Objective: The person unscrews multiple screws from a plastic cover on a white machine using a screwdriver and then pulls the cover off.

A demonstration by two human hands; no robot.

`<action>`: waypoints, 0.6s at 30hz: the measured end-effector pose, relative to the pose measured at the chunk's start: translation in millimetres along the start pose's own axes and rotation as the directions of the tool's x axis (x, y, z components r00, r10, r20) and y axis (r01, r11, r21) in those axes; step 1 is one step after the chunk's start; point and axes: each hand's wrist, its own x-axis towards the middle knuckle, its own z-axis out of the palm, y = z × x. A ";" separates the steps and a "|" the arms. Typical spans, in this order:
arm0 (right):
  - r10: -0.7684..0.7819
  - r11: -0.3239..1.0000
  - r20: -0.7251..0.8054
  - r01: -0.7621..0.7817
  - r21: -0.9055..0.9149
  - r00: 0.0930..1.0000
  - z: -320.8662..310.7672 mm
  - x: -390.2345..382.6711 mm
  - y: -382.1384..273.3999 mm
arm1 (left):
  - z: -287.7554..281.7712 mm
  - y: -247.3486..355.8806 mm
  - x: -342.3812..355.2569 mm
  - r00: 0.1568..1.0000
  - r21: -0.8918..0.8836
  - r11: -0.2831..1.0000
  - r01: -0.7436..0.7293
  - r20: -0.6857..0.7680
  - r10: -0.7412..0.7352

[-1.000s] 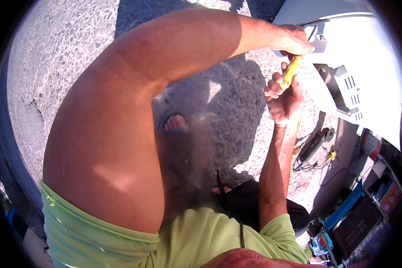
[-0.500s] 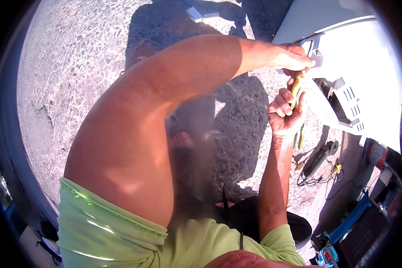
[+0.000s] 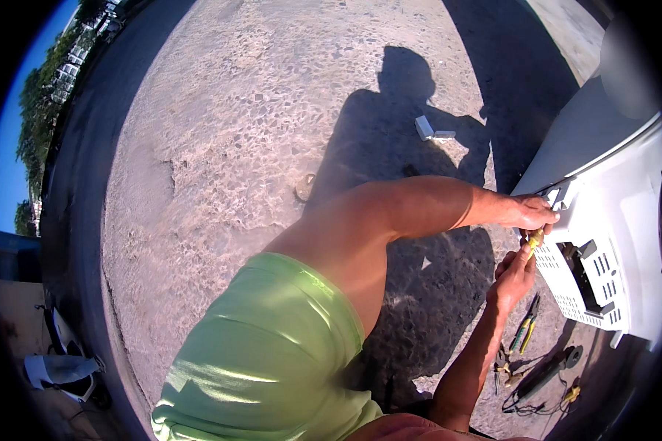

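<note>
Fingers of the right hand (image 3: pixel 515 275) are gripping a yellow tool (image 3: pixel 535 240), closed around it just past three o'clock beside the white casing (image 3: pixel 628 213), seemingly to steady it, while the left hand (image 3: pixel 531 212) is resting bunched at its upper end; whether that one is pinching it, I cannot tell. Pliers (image 3: pixel 524 332) and a grinder (image 3: pixel 543 379) are lying on the ground (image 3: pixel 221 147) toward four o'clock, probably for easy reach.

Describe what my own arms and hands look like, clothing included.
Both your left hand and right hand are bare, with no glove or watch showing; rings are too small to tell. The left arm has a loose, light green short sleeve with a hemmed edge. The right forearm is uncovered; its sleeve is out of view.
</note>
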 end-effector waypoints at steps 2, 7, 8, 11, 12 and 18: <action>0.171 0.885 0.153 -0.220 0.410 0.973 2.2 -3.5 -10.3 | 0.7 11.6 0.8 1.000 0.057 0.998 0.000 0.020 -0.001; -0.132 0.004 0.787 -0.794 0.608 0.602 -19.2 8.4 14.9 | 0.3 18.8 -2.3 0.996 -0.008 1.000 -0.010 0.090 0.010; -0.186 -0.048 0.817 -0.836 0.547 0.546 -15.5 3.2 20.5 | -2.4 16.8 -7.8 0.994 -0.044 0.999 0.009 0.107 -0.004; -0.186 0.205 0.714 -0.684 0.700 0.675 -11.5 3.8 22.5 | -8.0 15.6 -11.1 0.996 -0.007 1.000 0.027 0.084 -0.026; -0.045 0.379 0.600 -0.542 0.750 0.799 -10.2 1.0 22.1 | -8.3 13.4 -10.6 0.996 0.014 1.000 0.024 0.084 -0.025; -0.009 1.000 -0.054 0.010 0.021 0.999 4.9 -8.6 8.2 | -0.3 8.5 0.5 1.000 0.093 0.996 -0.001 -0.002 0.001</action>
